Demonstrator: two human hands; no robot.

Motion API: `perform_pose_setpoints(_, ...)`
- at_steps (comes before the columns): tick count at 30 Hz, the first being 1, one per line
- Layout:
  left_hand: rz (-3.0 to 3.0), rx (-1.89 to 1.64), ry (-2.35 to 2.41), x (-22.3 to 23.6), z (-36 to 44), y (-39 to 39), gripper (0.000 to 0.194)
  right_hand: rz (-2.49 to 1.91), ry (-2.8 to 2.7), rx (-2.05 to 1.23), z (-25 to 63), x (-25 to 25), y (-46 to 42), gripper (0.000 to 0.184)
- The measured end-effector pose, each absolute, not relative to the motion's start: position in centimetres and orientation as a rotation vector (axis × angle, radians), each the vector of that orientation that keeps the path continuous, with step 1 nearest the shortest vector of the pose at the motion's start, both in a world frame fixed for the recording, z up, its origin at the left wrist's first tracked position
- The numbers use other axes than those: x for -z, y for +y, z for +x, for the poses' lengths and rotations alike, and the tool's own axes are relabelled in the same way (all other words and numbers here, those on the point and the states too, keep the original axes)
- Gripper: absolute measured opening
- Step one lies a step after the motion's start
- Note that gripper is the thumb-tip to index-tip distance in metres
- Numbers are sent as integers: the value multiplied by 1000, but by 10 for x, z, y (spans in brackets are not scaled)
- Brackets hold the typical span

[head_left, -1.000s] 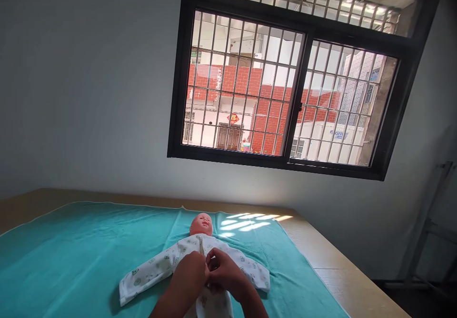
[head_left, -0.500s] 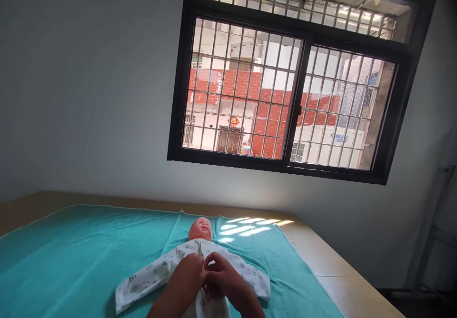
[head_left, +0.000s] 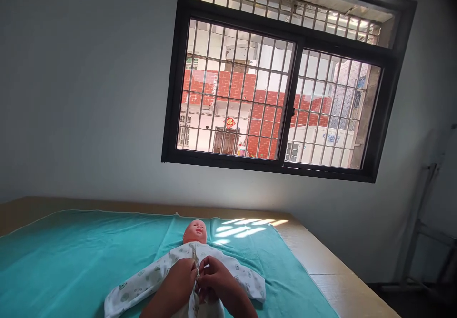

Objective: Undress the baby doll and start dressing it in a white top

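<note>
A baby doll (head_left: 195, 232) lies face up, dressed in a white long-sleeved baby garment (head_left: 247, 278) with small greenish prints. Its sleeves spread out to both sides. My left hand (head_left: 183, 276) is closed on one edge of the garment's front opening, at the chest. Just across the opening, my right hand (head_left: 215, 278) pinches the other edge, thumb and index finger bent together. A strip of the front edge shows between the two hands. Any fastener under my fingertips is too small to make out, and my forearms cover the lower part of the garment.
A turquoise cloth (head_left: 71, 256) lies under the doll on a wooden table (head_left: 332, 284). Sunlight falls in stripes on the cloth beyond the doll. Behind stand a wall and a barred window (head_left: 289, 165); a metal frame (head_left: 416, 232) is at the right.
My hands have drawn slightly apart, so the garment's front edge now shows between them. The whole view has shifted a little, with the doll appearing slightly further left.
</note>
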State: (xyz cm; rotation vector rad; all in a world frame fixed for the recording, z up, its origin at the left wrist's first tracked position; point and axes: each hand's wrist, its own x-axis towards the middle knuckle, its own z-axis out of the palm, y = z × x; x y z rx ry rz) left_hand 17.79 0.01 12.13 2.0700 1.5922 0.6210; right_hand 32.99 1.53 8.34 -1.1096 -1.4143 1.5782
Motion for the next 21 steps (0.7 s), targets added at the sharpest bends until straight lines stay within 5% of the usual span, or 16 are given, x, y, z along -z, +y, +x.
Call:
perform_pose_setpoints(11,1852,-639,1527,-134,181,-3,14,-896,-1340,-1692,335,-81,15,40)
perform_pose_setpoints(21,1813,-615,1436,-125,168,-8,15,-1104,-1480,-1445,324,-73,19,41)
